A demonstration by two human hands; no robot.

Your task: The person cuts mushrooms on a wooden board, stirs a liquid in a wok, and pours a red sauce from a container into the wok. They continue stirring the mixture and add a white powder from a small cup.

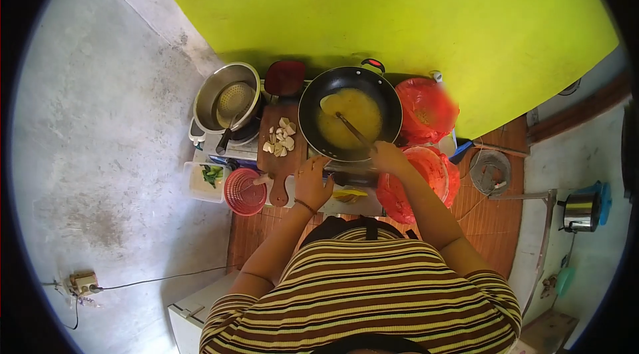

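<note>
A black wok (pixel 313 131) holds a yellow, broth-like liquid (pixel 356 117). My right hand (pixel 388 156) grips the dark handle of a spatula (pixel 353 129), whose pale, wide head rests inside the wok at the left. At the wok's near left edge is my left hand (pixel 313 181), fingers curled and thumb apart, around the spot opposite the far handle; the near handle is mostly hidden by it. Just left of the wok lies a wooden cutting board (pixel 271 124) with white chopped pieces (pixel 281 137) on it.
A steel pot (pixel 208 104) with a skimmer (pixel 234 104) stands on the left. Nearer are a red basket (pixel 245 193) and a clear box (pixel 202 187) holding greens. Red-bagged containers (pixel 426 111) sit right of the wok, one nearer by my right forearm. A green wall (pixel 399 7) rises behind.
</note>
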